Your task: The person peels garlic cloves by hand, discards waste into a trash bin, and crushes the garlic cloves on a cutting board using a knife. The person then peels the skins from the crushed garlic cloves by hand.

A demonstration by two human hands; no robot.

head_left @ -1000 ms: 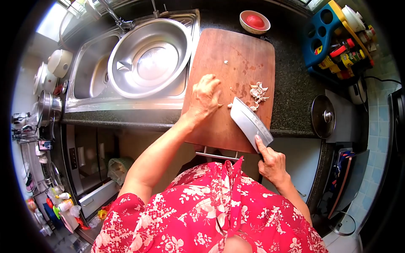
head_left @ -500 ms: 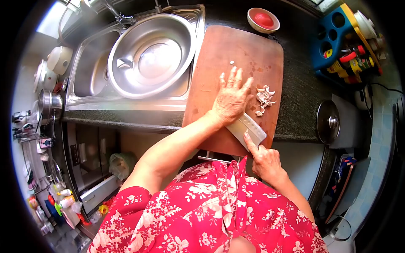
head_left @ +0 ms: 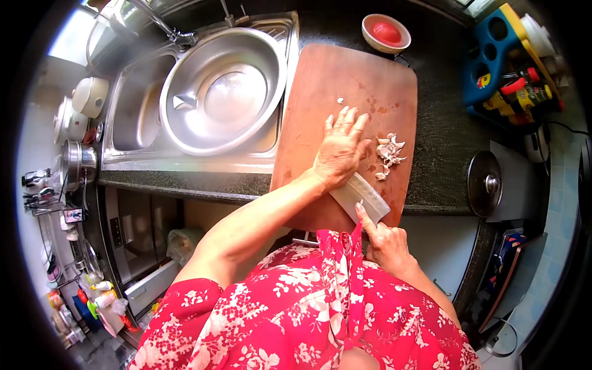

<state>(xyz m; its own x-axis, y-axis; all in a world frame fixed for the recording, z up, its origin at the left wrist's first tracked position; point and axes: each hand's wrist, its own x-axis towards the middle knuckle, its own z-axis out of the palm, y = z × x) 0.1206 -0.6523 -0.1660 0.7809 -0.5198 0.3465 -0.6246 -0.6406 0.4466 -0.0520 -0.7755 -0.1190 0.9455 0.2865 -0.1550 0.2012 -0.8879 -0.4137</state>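
Note:
A wide knife (head_left: 364, 198) lies slanting across the near part of the wooden cutting board (head_left: 327, 74). My right hand (head_left: 387, 242) grips its handle, with the index finger stretched along the blade. Over the far end of the blade my left hand (head_left: 339, 151) presses down flat, fingers extended towards the back of the board; whatever is under the palm is hidden. Right of my left fingers sits a small heap of garlic skins or cloves (head_left: 390, 150). One small white garlic piece (head_left: 340, 100) rests beyond the fingertips.
To the left, a large steel basin (head_left: 276, 80) stands in the sink (head_left: 126, 159). Behind the board is a bowl (head_left: 370, 42) with something red inside. A blue and yellow rack (head_left: 478, 95) with bottles and a glass pot lid (head_left: 481, 185) stand at the right.
The view has shifted a little, so the board and basin appear slightly lower. My left fingers look a bit closer together; both hands stay at the knife.

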